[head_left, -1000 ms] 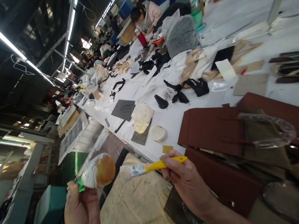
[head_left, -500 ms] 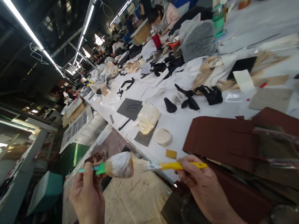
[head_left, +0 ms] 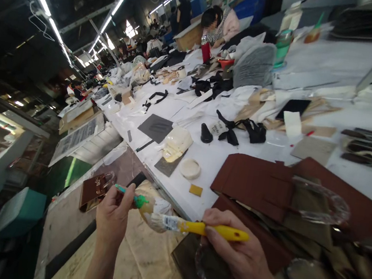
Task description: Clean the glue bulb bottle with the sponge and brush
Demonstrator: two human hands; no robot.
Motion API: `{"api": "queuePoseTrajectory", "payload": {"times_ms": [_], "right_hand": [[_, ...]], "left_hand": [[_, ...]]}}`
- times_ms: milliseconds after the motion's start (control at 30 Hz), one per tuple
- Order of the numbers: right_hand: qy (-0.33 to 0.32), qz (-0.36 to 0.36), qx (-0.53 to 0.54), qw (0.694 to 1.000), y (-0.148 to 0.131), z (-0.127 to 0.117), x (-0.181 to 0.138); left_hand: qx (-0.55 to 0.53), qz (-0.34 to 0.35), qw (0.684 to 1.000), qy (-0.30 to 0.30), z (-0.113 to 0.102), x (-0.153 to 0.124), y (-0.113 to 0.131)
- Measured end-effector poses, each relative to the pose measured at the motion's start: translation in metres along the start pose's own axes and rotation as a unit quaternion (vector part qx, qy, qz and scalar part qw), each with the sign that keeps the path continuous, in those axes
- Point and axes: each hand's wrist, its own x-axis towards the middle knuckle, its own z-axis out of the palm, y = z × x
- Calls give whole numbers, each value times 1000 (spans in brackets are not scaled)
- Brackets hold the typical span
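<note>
My left hand [head_left: 113, 219] pinches a glue bottle [head_left: 146, 208] by its green nozzle. The bottle lies tilted, its rounded body smeared with a whitish coating. In my right hand [head_left: 237, 250] is a yellow-handled paintbrush [head_left: 192, 227], gripped around the handle. Its pale, caked bristles meet the coated bottle in this view; whether they press on it I cannot tell. Below both hands is a beige cloth [head_left: 139, 263]. A small brown bag [head_left: 92, 192] sits just beyond my left hand, and dark red-brown bag pieces [head_left: 253, 180] lie beyond my right.
On the white table [head_left: 177, 199] are a yellow block [head_left: 195, 190], a round whitish lid [head_left: 190, 168], a cream-crusted container [head_left: 176, 143] and black straps [head_left: 255, 131]. A teal bin [head_left: 19, 215] stands left on the floor. Another person [head_left: 225, 26] leans over the table farther back.
The brush has moved left and down, its bristles now overlapping the bottle's body. The bottle has turned, its coated end pointing more downward. My view has also shifted.
</note>
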Motion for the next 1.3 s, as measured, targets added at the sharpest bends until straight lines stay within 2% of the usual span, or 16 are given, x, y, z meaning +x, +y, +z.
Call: {"api": "queuePoseTrajectory", "payload": {"times_ms": [133,200,300,400,567,667,833,1000,1100,1233,1300], "right_hand": [[95,28,18,995,0,-10,7],[121,35,43,991,0,-10,8],[95,51,89,990,1,-4,6],[44,93,93,990,2,3,8],[127,83,119,981,-5,0,13],[127,80,131,980,-10,-3,10],[105,102,159,976,-12,3,7],[128,106,185,969,-16,7,15],[96,107,179,973,-19,9,17],[-6,111,118,987,-16,12,17],[-16,120,115,986,-13,15,19]], "left_hand": [[3,5,1000,14,-4,0,5],[-3,5,1000,19,-5,-1,7],[-10,9,1000,1,-5,-3,7],[4,31,998,-52,-6,-5,4],[-16,62,988,-141,-9,-6,-1],[-46,47,982,-178,-9,-7,-7],[-98,30,974,-202,-5,-9,-15],[-120,65,971,-198,-4,-7,-7],[-125,72,970,-194,-4,-6,-2],[-119,68,973,-186,0,-9,0],[-133,62,973,-180,4,-12,0]]}}
